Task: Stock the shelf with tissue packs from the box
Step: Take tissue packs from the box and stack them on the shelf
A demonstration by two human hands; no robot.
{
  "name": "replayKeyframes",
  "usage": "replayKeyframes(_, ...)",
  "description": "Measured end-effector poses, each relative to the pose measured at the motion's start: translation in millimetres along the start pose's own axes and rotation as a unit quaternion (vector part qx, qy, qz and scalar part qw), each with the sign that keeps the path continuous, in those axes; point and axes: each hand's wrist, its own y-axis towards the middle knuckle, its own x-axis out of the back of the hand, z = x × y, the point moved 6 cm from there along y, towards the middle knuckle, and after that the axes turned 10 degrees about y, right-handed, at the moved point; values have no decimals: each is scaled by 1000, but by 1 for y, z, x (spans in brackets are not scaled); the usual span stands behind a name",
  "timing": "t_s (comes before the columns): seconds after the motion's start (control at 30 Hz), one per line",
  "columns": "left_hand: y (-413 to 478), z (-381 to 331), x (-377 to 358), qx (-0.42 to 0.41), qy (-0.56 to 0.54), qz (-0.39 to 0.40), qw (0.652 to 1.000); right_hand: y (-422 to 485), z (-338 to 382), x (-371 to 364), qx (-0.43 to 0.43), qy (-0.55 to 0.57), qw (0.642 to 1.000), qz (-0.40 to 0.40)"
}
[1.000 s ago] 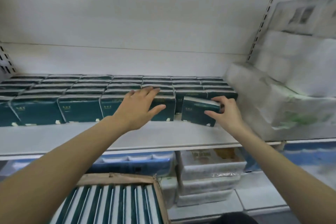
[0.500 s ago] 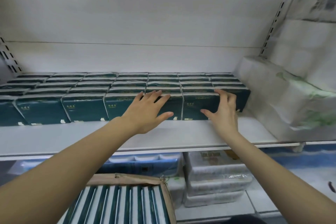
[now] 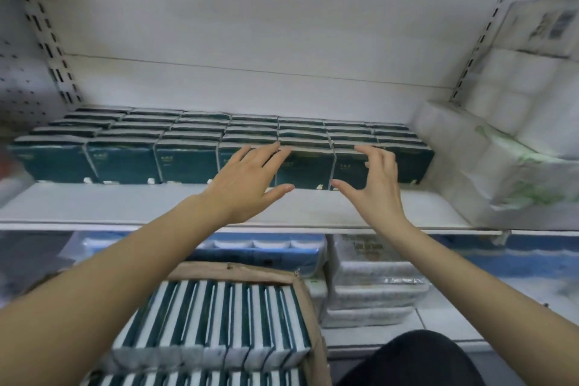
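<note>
Left hand (image 3: 247, 180) and right hand (image 3: 374, 185), loose-fingered and holding nothing, seem to touch the front row of teal packs (image 3: 185, 163) on the shelf (image 3: 125, 203); pressing evenly would square it, and more wait in the box (image 3: 238, 271).

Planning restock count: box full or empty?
Full or nearly: tissue packs fill the cardboard box in tight rows up to its rim.

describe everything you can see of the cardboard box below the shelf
The cardboard box is brown and open at the top, with a creased, slightly ragged rim. It sits low at the bottom centre of the view, below the stocked shelf. It is nearly full of dark green and white tissue packs, which stand on edge in tight rows. Its base is out of view.
</note>
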Motion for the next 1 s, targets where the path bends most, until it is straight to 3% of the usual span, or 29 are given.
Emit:
replayKeyframes(0.1,-45,17,4,2,20,-4,1000,-18,37,-30,2,52,998,46)
replayKeyframes(0.37,-186,86,-24,78,44,74,993,-96,121,-144,57,116,970,206)
replayKeyframes(0.47,-245,112,-36,134,28,111,984,-139,147,-190,114,99,945,291)
replayKeyframes(0.57,-304,128,-55,196,-6,138,971,-183,167,-226,88,97,909,396)
replayKeyframes(0.8,-404,141,-94,354,-82,168,917,-270,189,-278,74,58,817,569)
replayKeyframes(0.93,-412,145,-98,442,-137,125,878,-283,193,-297,30,81,807,584)
replayKeyframes(1.0,-421,149,-102,499,-160,136,841,-280,196,-306,12,96,811,578)
